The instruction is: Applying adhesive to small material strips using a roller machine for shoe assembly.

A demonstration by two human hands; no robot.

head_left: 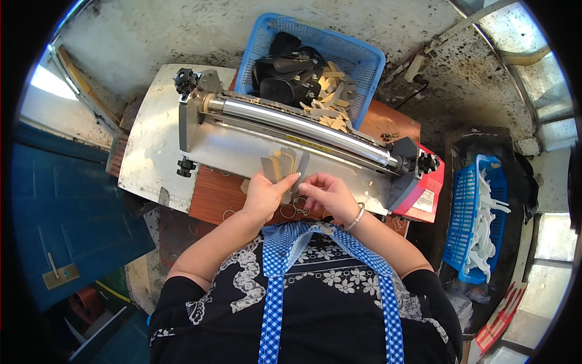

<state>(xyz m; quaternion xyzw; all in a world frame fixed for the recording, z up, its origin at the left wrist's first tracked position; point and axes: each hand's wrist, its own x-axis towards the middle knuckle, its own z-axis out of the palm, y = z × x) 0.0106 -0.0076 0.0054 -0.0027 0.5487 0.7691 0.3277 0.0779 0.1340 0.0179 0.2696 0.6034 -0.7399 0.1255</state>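
My left hand is closed around the lower ends of a fanned bunch of flat strips, some grey and some tan, with the thumb lying across them. At the bunch's right side, my right hand has its fingers bent in and the fingertips at the edge of a dark grey strip. Both hands are just in front of a machine with a long shiny metal roller. The strips' tops reach over its pale metal plate.
Behind the roller stands a blue plastic basket with black pieces and many tan strips. Black knobs sit at the machine's ends. Several rubber bands lie on the reddish-brown tabletop. Another blue basket at right holds white pieces.
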